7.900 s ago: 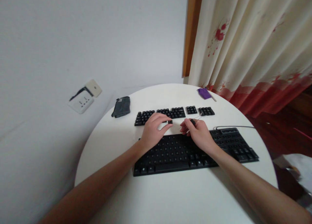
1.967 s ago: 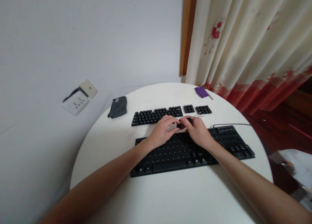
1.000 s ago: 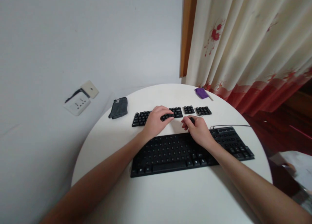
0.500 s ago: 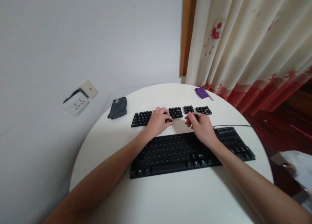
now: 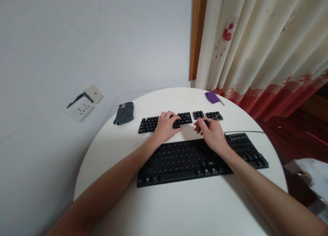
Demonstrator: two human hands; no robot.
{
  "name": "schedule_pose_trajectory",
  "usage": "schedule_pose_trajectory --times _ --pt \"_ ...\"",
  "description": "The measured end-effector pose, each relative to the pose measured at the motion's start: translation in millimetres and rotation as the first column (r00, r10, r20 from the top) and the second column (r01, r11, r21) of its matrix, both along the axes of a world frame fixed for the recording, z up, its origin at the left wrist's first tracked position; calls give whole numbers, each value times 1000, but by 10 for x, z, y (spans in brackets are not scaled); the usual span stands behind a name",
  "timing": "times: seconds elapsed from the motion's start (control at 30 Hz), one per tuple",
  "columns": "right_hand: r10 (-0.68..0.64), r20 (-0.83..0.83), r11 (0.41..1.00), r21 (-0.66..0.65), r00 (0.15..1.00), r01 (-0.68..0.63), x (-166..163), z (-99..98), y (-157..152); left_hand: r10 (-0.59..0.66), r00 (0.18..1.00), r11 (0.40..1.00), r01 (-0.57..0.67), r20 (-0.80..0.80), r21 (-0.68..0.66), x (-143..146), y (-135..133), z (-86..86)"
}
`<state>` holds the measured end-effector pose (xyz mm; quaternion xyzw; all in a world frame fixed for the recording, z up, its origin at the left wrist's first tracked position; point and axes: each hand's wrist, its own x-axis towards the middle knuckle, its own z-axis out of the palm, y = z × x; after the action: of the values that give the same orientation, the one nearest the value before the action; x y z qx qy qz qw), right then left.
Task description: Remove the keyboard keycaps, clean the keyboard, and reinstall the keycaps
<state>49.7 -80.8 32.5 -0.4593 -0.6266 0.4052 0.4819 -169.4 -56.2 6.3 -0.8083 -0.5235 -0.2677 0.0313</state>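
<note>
A black keyboard base [image 5: 179,160] with most keycaps off lies across the round white table [image 5: 179,205]. Beyond it, rows of loose black keycaps [image 5: 148,124] are laid out in blocks. My left hand [image 5: 165,126] rests on the main keycap block, fingers curled down onto the caps near its right end. My right hand [image 5: 211,133] is closed on a small black-handled wire keycap puller [image 5: 207,122], just in front of the right-hand keycap blocks [image 5: 214,115].
A folded dark grey cloth [image 5: 124,113] lies at the table's back left. A purple object [image 5: 212,97] sits at the back edge by the flowered curtain [image 5: 256,51]. The keyboard's cable [image 5: 243,131] runs off right. A wall socket [image 5: 82,107] is mounted left of the table.
My left hand carried a keycap from between my hands to the laid-out rows and now rests there. My right hand, with the puller, drifted slightly right and toward the right keycap blocks.
</note>
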Motion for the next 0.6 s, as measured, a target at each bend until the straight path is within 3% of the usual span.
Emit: schedule_pose_trajectory --times 0.47,0.6 --pt "14 23 1000 -11 1000 -14 25 10 25 31 999 1000 -31 16 -7 -19 18 -47" --pt "69 27 997 -23 997 -68 71 48 49 13 999 1000 -13 40 -2 -2 -4 -16"
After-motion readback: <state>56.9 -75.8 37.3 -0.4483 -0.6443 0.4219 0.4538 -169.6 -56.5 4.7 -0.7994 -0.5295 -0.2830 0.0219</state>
